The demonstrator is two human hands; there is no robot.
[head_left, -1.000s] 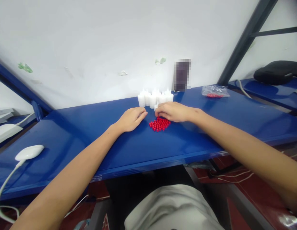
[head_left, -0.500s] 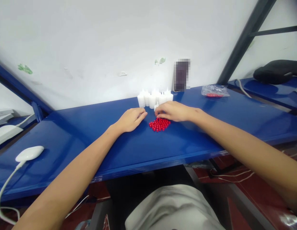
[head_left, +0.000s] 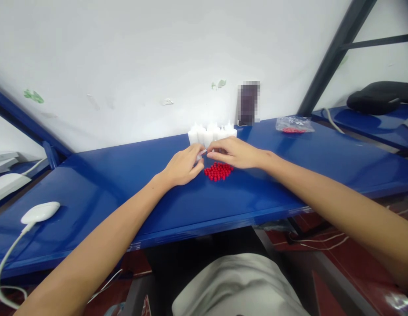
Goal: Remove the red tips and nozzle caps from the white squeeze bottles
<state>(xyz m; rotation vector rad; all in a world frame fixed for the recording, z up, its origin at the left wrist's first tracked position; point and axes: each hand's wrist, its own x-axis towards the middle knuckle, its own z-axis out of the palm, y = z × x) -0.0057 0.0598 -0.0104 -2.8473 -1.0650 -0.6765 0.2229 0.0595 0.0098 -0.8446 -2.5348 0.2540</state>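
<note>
My left hand (head_left: 184, 166) is closed around a small white squeeze bottle (head_left: 201, 155), mostly hidden by the fingers. The bottle lies tilted, its narrow end towards the right. Close to that end are the curled fingertips of my right hand (head_left: 235, 152); whatever they pinch, if anything, is hidden or too small to make out. Just in front of both hands, many small red caps (head_left: 218, 171) lie in a loose patch on the blue table. Behind the hands stands a group of white bottles (head_left: 208, 135) with pointed tips, partly covered by my fingers.
A phone-like dark object (head_left: 248, 105), blurred out, leans against the wall. To the right lies a clear plastic bag (head_left: 295, 124) with red pieces inside. A white case with a cable (head_left: 41, 212) rests at the left of the blue table (head_left: 108, 175).
My right hand has lifted from the red caps and shifted slightly left. My left hand, which lay by the caps, now grips a white bottle, and the two hands are closer together.
</note>
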